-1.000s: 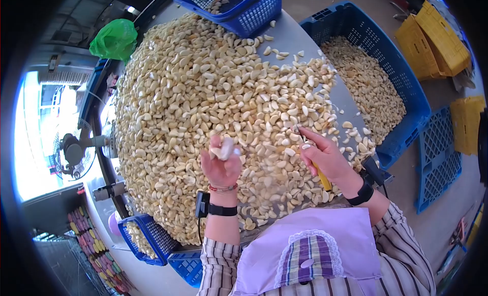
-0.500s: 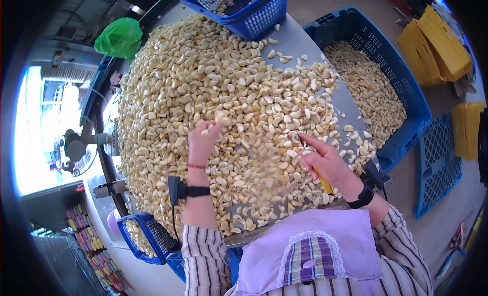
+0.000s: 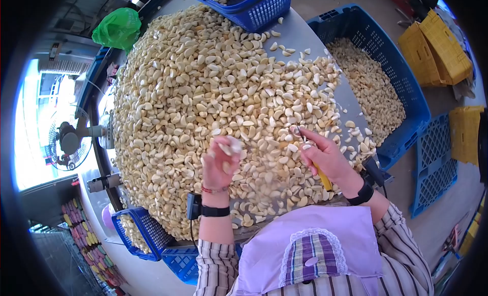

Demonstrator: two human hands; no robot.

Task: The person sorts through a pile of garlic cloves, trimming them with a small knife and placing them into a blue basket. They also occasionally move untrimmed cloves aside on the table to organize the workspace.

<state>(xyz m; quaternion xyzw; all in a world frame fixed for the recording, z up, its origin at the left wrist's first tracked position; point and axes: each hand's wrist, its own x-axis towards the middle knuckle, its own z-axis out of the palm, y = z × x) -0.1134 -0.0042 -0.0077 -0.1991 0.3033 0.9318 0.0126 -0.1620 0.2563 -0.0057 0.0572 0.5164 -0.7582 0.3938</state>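
A large heap of pale peeled garlic cloves (image 3: pixel 188 97) covers the metal table in front of me. My left hand (image 3: pixel 218 166), smeared by motion, is curled above the middle of the heap with a few whitish cloves (image 3: pixel 232 146) at its fingers. To its right, my right hand (image 3: pixel 325 156) is closed around a small knife with a yellow handle (image 3: pixel 323 179). The handle sticks out below the palm, and a short metal end shows by the thumb and forefinger. Loose cloves lie under and around both hands.
A blue basket (image 3: pixel 254 16) stands on the table's far edge. To the right is a large blue crate (image 3: pixel 406 87) of cloves, and a smaller blue basket (image 3: pixel 152 230) is at lower left. A green bag (image 3: pixel 118 29) and a fan (image 3: pixel 71 138) are on the left.
My left hand has moved right and toward my body, closer to the right hand, with cloves still at its fingers. The right hand keeps its grip on the knife, nearly still.
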